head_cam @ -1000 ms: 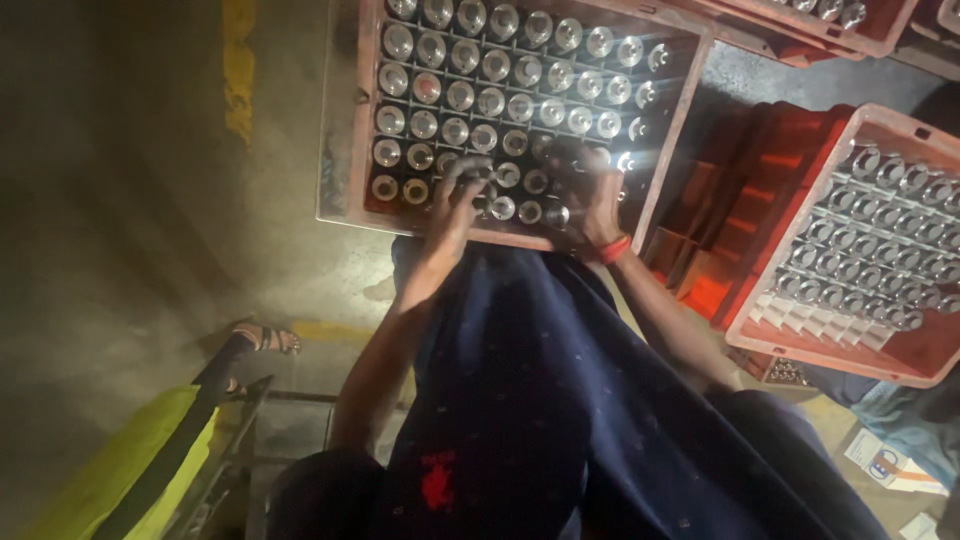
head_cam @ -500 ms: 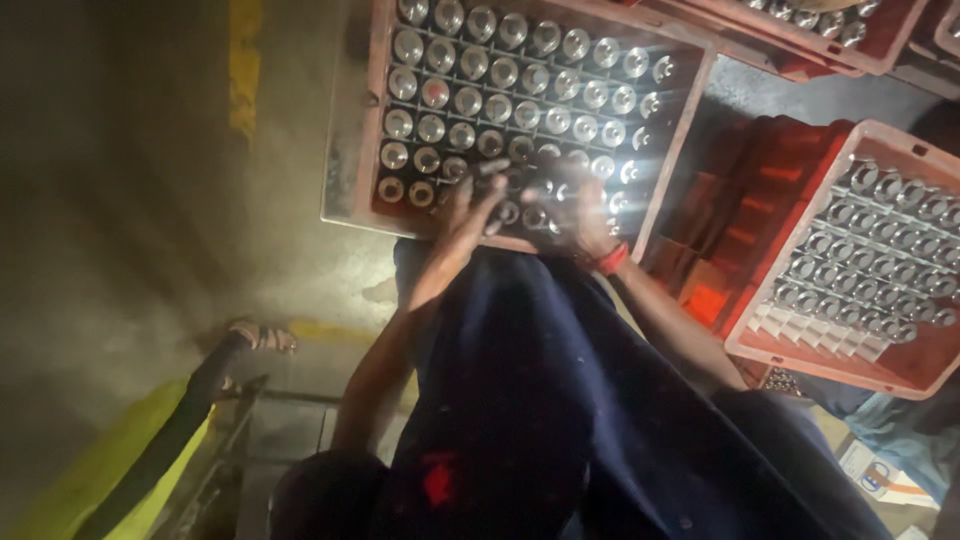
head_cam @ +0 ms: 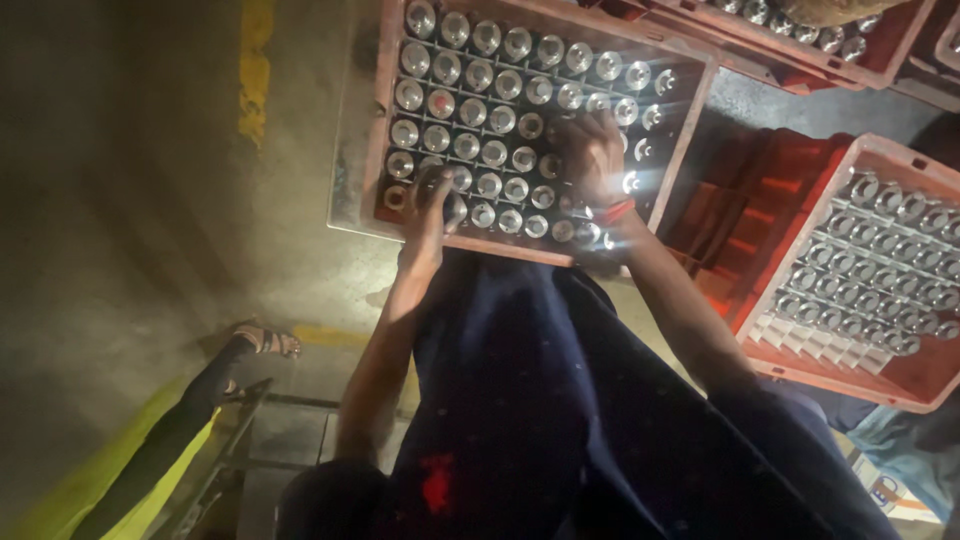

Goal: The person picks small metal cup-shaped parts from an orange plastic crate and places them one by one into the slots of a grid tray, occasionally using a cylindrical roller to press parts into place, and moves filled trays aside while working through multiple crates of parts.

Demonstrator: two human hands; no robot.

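Red crate (head_cam: 384,120) of capped bottles (head_cam: 490,95) just ahead on the floor, left hand (head_cam: 432,205) fingers curled over a near-row bottle top, right hand (head_cam: 592,155) cupped closed over bottles mid-crate, grip detail unclear, another filled crate (head_cam: 800,340) to the right.

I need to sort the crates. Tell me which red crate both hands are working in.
The crate directly ahead: the left hand and right hand rest on its bottle tops. The right-side crate is untouched.

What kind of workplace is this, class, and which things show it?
Probably a bottling or bottle-sorting warehouse. Red plastic crates hold rows of capped bottles, more crates stand alongside, and the concrete floor carries a yellow painted line.
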